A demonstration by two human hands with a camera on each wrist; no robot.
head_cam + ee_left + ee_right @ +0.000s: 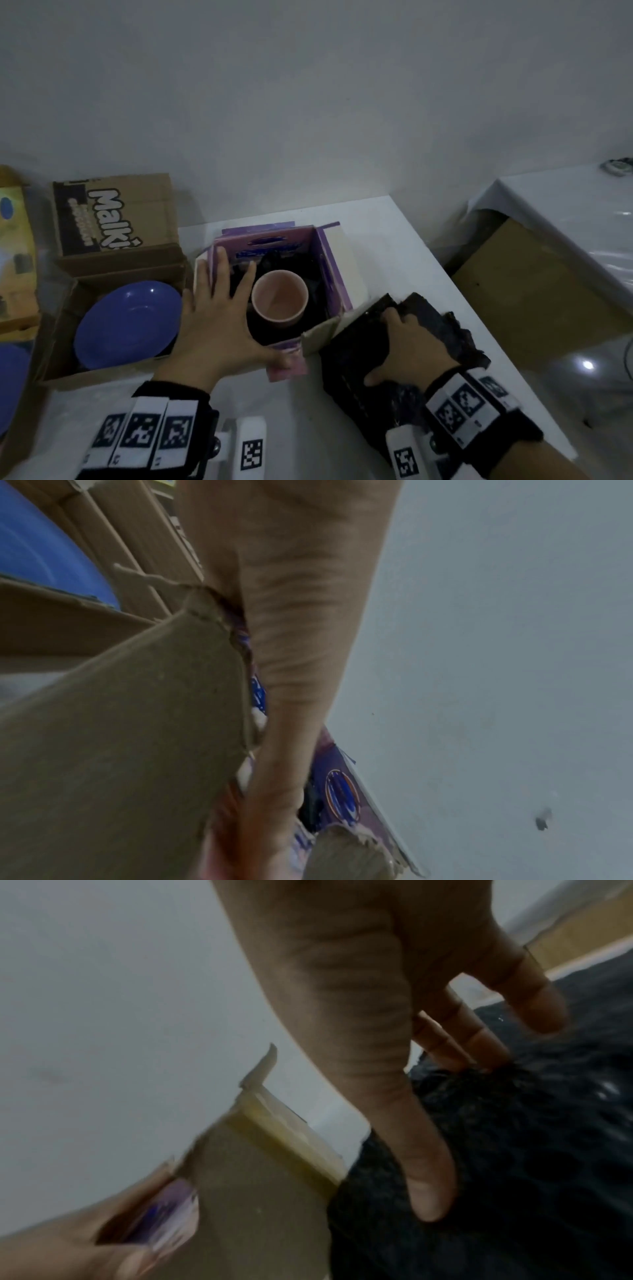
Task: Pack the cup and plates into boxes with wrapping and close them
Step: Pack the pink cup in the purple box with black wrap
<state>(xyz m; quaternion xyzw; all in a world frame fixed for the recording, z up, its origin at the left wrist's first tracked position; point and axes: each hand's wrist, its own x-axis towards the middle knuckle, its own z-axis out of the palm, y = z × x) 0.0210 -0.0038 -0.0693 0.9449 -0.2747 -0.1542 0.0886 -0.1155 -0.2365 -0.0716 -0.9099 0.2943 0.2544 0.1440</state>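
Note:
A pink cup [279, 299] stands upright inside the open purple box [337, 274], on black wrapping that lines it. My left hand [219, 315] lies flat over the box's left wall with its fingers spread and straight; the thumb reaches along the near flap [120, 737]. To the right of the box lies a pile of black wrapping [356, 377]. My right hand [407, 342] grips that pile, thumb pressed into it and several fingertips tucked into a fold [479, 1066]. A blue plate [126, 325] sits in a brown cardboard box [58, 342] on the left.
The brown box's printed flap [113, 216] stands up behind the plate. Another blue plate [10, 383] and a yellow box [17, 257] are at the far left. The white table's edge [479, 325] runs close on the right; beyond the gap stands a covered table [565, 212].

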